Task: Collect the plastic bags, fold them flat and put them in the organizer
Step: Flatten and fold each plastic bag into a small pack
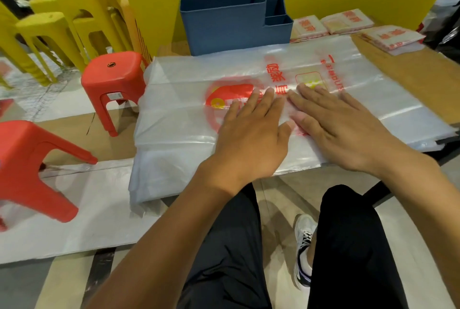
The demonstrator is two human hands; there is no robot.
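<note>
Flattening step: left hand (251, 129) and right hand (341, 124), palms open, gripping nothing, press printed plastic bag (249, 84). Next: fold; blue organizer (234, 24) at twelve o'clock.

Red-printed clear plastic bag (249, 79), blue organizer (224, 27)

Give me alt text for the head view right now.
Both hands, left hand and right hand, press flat on a large clear plastic bag with red print spread over a table. Behind it stand a dark blue compartmented plastic organizer and three folded printed bags.
</note>
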